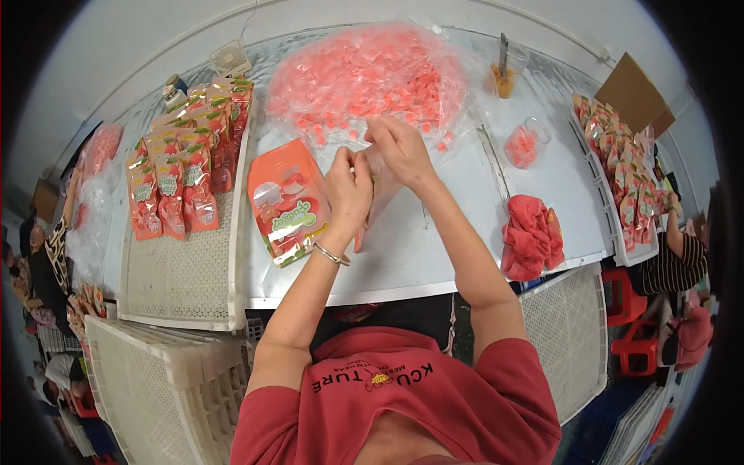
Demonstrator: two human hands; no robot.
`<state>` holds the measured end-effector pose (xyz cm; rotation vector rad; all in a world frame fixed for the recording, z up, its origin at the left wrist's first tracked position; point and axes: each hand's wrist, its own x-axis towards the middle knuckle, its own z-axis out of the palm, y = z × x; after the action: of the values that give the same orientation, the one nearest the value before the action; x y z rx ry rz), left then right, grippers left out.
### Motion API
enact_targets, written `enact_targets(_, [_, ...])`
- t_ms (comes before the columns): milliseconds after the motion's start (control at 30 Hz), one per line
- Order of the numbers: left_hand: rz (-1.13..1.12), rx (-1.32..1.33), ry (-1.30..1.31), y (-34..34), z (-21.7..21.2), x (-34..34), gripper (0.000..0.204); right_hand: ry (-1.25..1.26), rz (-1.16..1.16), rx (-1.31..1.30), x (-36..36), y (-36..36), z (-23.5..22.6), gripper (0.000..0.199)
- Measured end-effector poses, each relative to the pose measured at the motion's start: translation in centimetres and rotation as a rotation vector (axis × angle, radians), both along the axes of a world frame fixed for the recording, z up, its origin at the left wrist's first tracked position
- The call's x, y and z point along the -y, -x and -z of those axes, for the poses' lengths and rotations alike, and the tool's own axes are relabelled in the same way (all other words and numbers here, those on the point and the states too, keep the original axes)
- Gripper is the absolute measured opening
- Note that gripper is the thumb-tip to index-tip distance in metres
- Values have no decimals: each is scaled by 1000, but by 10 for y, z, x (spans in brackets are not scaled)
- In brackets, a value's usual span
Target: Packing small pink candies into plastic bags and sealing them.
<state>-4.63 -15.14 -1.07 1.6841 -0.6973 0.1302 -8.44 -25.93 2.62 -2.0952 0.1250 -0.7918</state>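
Holding a clear, orange-edged plastic pouch point(377, 194) between them, both hands meet over the middle of the white table point(434, 263). The left hand point(349, 190) pinches the pouch's near side with fingers closed; the right hand point(399, 151) grips its upper rim from the far side. The pouch's long axis slopes from the hands down toward the table's near edge. Just beyond the right hand, toward the far edge, lies the big clear bag of small pink candies point(364, 77); a stack of flat orange printed pouches point(288, 201) lies just left of the left hand. Whether the pouch mouth is open is hidden behind the fingers.
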Motion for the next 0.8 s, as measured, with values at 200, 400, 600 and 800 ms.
enact_targets(200, [82,-157,70,-5,-7,-10,21,395,-140,-94,-5,28,7,36])
enact_targets(400, [54,-138,116,-15,-7,-51,24,-243,-399,49,34,10,10,41])
enact_targets(600, [74,-400,229,-6,-27,-101,24,-80,200,-309,187,-72,125,47])
enact_targets(800, [89,-474,292,-7,-9,-140,22,479,606,-536,122,-102,176,53])
